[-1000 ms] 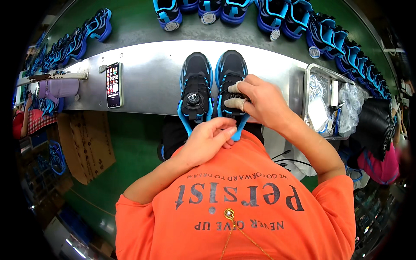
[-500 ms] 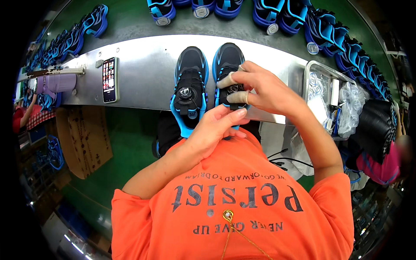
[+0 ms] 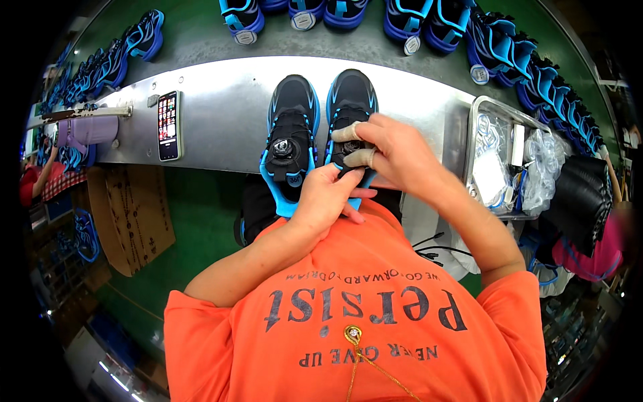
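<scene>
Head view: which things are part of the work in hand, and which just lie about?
In hand:
- right shoe, under both hands
- left hand
- right hand
- left shoe of the pair

Lying about:
- phone
- metal tray of bags
- shoes on conveyor

Matt mesh-cloth shoes (image 3: 351,107) rest on a smooth brushed-metal bench (image 3: 221,114).

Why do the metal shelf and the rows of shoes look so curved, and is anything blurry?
Head view: the fisheye lens bows the metal shelf and the rows of blue shoes toward a black rim; the right hand on the right shoe is sharp; the edges go soft; light is even, with mild glare on the shelf.
</scene>
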{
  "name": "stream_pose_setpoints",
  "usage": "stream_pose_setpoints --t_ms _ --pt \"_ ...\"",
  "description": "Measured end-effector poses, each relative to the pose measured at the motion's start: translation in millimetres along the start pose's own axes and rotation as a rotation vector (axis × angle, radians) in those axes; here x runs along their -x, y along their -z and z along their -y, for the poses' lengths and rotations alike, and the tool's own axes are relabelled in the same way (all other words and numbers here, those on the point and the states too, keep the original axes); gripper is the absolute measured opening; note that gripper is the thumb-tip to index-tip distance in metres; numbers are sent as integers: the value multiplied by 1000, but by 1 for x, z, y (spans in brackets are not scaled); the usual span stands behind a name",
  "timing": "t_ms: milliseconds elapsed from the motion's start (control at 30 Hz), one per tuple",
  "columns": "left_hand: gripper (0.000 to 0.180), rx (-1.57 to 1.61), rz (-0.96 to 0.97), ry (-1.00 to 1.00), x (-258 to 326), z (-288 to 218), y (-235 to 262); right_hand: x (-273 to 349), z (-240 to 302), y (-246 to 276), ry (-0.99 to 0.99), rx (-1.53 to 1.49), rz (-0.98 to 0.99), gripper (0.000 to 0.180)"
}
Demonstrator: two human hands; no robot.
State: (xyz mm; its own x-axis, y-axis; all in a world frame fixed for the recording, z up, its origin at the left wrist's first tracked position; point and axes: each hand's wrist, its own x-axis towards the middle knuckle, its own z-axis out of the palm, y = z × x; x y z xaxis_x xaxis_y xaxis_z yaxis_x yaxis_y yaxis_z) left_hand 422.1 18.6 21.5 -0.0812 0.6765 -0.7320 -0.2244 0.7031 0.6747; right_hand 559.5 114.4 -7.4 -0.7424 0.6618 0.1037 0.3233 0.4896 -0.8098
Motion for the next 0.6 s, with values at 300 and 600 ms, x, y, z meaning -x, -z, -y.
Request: stream_pose_setpoints --t_ms 300,600 --pt "29 10 31 46 -1 1 4 -2 0 3 83 -118 -24 28" --pt "30 20 31 75 0 -1 4 -9 -13 9 205 -191 30 27"
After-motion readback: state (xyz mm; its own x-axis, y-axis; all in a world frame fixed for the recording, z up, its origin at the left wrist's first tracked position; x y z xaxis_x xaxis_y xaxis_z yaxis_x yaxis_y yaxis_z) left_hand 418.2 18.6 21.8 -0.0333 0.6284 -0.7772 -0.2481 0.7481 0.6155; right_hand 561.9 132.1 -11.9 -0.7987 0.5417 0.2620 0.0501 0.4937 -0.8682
